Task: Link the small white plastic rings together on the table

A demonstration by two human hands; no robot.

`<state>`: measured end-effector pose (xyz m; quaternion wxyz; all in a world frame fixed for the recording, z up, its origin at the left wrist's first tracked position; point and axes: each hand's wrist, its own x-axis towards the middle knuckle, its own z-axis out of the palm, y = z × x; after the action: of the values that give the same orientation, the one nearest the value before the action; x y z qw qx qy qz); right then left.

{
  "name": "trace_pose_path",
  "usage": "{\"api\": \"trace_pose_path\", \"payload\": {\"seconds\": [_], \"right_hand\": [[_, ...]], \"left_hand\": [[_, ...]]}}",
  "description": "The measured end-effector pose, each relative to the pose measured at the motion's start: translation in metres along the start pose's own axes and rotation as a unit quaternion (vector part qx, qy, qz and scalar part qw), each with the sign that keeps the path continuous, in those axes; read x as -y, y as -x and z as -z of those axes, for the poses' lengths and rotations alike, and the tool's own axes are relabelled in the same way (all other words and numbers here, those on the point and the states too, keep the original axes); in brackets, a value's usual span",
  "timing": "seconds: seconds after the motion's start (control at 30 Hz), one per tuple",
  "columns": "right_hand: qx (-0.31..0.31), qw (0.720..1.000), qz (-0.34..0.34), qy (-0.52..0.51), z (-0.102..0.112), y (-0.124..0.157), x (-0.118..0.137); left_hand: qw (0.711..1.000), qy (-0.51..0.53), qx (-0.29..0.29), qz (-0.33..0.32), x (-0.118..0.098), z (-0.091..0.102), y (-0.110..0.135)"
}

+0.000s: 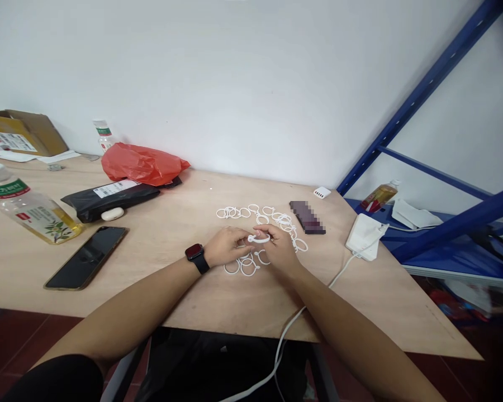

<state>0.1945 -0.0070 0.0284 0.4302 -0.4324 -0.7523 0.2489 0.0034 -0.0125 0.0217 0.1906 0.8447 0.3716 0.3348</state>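
Several white plastic rings with small knobs, which look like shower curtain rings [232,212], lie linked or overlapping in a loose curve on the wooden table. Just above the table, one white ring [260,239] is between my two hands. The fingers of my right hand [280,249] are closed on its right side. My left hand [225,246], below a black watch [194,252] on the wrist, has its fingertips pinched at the ring's knobbed left end. More rings [248,264] lie beneath and in front of the hands, partly hidden by them.
Left are a phone [88,258], a drink bottle [33,209], a black parcel [113,198], a white case [112,214] and a red bag [142,163]. Right are a blurred dark object [307,217], a power strip [364,237] with a cable and a blue rack [419,95].
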Motion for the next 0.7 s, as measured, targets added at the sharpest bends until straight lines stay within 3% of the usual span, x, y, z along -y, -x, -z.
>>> {"api": "trace_pose_path", "payload": {"seconds": [0.4,0.6,0.7], "right_hand": [[0.003,0.997,0.059,0.052,0.0022,-0.0016,-0.0035],[0.038,0.990,0.120,0.068,0.0022,-0.0028,-0.0045],[0.024,0.987,0.139,0.080,0.0033,-0.0027,-0.0033]], "left_hand": [[0.998,0.036,-0.053,-0.014,-0.0018,0.0001,0.0019],[0.991,-0.003,-0.134,0.005,0.0044,-0.0006,0.0004],[0.987,-0.009,-0.162,0.011,0.0077,-0.0008,0.0001]]}}
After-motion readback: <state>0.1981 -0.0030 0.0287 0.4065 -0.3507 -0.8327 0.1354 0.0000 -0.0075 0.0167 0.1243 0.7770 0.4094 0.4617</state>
